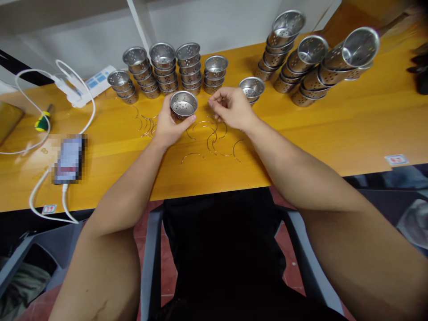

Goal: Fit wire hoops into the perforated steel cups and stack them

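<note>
While a perforated steel cup is gripped upright in the left hand above the yellow bench, the right hand is pinched closed beside it; whether a wire is held cannot be told. Loose curved wire handles are spread beneath both hands. Upright stacks are ranged behind, and toppled stacks lie right; most work is judged outstanding.

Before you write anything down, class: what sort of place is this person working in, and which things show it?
Probably a small assembly workbench. Stacks of perforated metal cups line the yellow table, loose wire handles lie before the person, and the left hand holds one cup.
</note>
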Demonstrator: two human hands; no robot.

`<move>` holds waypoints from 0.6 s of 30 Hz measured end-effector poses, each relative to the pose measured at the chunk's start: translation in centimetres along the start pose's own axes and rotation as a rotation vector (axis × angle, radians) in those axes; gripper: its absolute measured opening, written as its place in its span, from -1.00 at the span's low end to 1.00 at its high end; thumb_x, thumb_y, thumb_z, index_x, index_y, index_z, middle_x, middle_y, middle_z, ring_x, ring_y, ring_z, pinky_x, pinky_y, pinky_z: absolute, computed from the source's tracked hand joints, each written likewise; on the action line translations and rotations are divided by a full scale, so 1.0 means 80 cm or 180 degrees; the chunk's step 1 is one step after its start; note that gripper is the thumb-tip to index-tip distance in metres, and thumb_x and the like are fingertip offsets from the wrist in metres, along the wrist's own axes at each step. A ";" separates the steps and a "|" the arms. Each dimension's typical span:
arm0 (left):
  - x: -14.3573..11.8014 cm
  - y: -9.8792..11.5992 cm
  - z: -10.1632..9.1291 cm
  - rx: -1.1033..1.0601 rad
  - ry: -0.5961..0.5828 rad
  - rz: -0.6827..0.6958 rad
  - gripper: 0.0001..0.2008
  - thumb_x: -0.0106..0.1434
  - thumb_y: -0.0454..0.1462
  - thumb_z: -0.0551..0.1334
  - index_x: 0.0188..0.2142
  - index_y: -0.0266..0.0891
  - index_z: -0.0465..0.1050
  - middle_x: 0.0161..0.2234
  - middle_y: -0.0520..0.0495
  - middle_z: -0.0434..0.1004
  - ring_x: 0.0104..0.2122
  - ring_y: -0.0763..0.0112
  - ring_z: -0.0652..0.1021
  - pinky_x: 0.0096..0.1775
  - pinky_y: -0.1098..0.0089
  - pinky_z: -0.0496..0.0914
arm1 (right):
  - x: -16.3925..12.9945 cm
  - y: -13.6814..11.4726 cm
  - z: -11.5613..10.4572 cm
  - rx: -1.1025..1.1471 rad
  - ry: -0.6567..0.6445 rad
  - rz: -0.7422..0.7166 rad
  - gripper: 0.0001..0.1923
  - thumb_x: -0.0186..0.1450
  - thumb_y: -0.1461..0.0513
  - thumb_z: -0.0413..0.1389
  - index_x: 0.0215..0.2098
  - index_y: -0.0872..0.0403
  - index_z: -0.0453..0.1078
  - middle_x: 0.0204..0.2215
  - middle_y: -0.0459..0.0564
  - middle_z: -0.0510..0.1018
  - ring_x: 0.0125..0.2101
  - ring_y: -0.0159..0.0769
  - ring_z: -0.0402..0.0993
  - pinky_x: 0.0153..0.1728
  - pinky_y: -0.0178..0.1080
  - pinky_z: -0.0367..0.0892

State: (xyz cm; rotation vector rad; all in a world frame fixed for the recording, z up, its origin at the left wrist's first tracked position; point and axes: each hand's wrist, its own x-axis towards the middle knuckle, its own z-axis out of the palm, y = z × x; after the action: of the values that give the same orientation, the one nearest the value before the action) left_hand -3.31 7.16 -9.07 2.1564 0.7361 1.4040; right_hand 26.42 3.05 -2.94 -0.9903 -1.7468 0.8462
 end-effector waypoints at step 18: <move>0.000 0.025 0.000 0.0077 -0.0074 0.0024 0.08 0.42 0.41 0.53 0.63 0.07 0.12 0.46 -0.25 0.50 0.46 -0.09 0.66 0.58 -0.12 0.56 | -0.004 -0.018 0.004 0.0143 -0.0180 0.0208 -0.64 0.50 0.20 0.49 0.04 -0.10 0.39 -0.54 -0.27 0.34 -0.54 -0.27 0.41 -0.45 -0.18 0.48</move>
State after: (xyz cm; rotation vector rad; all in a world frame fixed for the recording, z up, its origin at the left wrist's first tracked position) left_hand -2.92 5.65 -7.79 2.1924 0.7409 1.3781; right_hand 25.87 2.10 -1.96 -1.0069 -1.7434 0.9592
